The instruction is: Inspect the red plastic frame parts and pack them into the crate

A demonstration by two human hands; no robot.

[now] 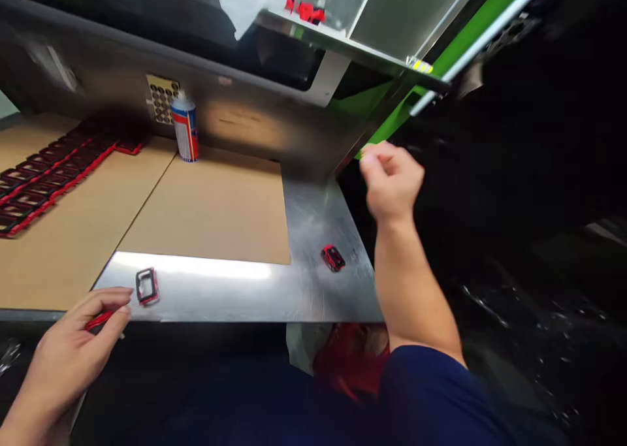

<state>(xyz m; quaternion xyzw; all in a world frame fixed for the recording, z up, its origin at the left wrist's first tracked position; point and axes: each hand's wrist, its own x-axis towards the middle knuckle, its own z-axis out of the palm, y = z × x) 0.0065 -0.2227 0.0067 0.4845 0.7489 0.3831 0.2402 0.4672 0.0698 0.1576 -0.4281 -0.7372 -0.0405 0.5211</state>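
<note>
My left hand is at the front left edge of the metal bench, its fingers closed around a slim red object mostly hidden in the grip. Just beyond those fingertips, a black and red rectangular frame lies on the bare metal. My right hand is raised past the bench's right side, near a green post. Its fingers are curled together, and whatever they hold, if anything, cannot be made out. Below and left of it, a second black and red part rests on the metal.
Rows of black and red frames lie on cardboard at the left. A spray can stands against the back wall. Overhead, a shelf holds red parts. Under the bench's front edge hangs something red.
</note>
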